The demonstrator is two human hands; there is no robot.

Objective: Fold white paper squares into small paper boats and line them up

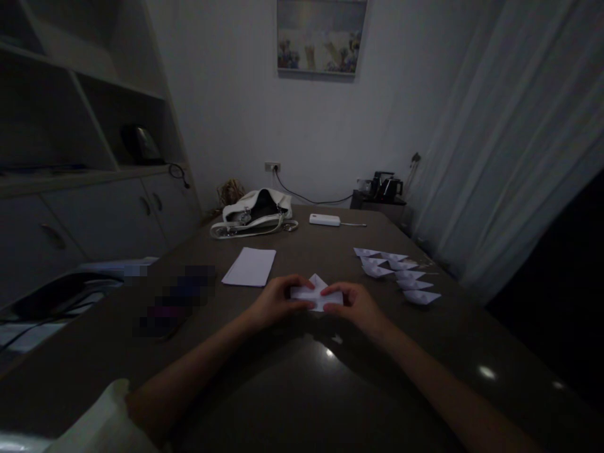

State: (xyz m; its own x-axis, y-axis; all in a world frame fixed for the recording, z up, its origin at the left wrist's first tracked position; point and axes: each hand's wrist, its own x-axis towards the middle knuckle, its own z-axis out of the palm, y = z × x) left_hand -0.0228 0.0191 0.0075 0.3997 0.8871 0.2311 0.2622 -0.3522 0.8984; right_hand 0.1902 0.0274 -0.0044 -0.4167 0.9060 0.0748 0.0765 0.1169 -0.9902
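Observation:
Between my two hands is a folded white paper boat (pixel 318 294), its pointed peak standing up in the middle. My left hand (pixel 278 299) pinches its left end, thumb below and fingers above. On the other end, my right hand (pixel 356 305) grips the paper in the same manner. The paper is held just above the table, and the fingertips cover parts of both its sides. To the right, several finished paper boats (pixel 415 284) stand in two rough rows. Left of my hands lies a stack of white paper sheets (pixel 250 267).
A white handbag (pixel 258 211) lies open at the back of the brown table (pixel 292 390). Beside it are a white power bank (pixel 324 219) with a short cable. A blurred-out dark object (pixel 179 302) rests at the left. Coffee pots (pixel 389 187) stand on a far cabinet.

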